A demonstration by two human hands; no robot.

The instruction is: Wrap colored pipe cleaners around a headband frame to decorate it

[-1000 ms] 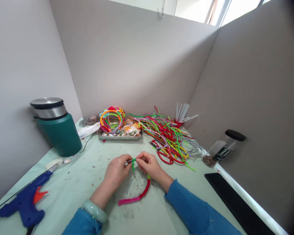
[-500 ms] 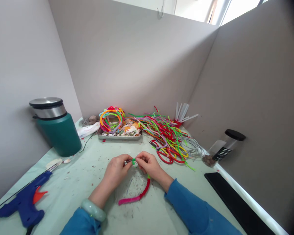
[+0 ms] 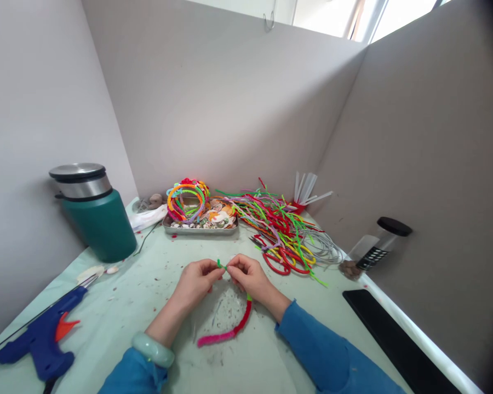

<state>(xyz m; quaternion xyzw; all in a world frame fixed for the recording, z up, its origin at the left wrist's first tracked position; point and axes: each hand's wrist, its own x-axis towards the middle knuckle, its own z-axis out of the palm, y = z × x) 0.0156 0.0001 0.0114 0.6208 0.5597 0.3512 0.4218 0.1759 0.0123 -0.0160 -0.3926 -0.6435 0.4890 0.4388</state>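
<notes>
Over the middle of the table, my left hand (image 3: 195, 283) and my right hand (image 3: 250, 273) meet with fingertips pinched. Between them shows a short green end of fuzzy pipe cleaner (image 3: 219, 264), its tip sticking up by the left thumb and forefinger. From below my right palm a curved piece wrapped in red and pink pipe cleaner (image 3: 243, 320) hangs down and bends left, its pink end near the tabletop. Its upper part, light green, runs behind the right hand, where I cannot see it. A jade-coloured bangle (image 3: 153, 350) circles my left wrist.
Behind my hands, a metal tray (image 3: 201, 231) holds shells and several colourful rings. Right of it lie a pile of pipe cleaners (image 3: 271, 213) and red-handled scissors (image 3: 277, 264). A green bottle (image 3: 101, 224) and blue glue gun (image 3: 45, 334) are left; a clear jar (image 3: 373, 249) stands right.
My left fingers have shifted slightly and the green end now points up instead of lying between the hands. The dark thin thing at the left fingertips is no longer visible.
</notes>
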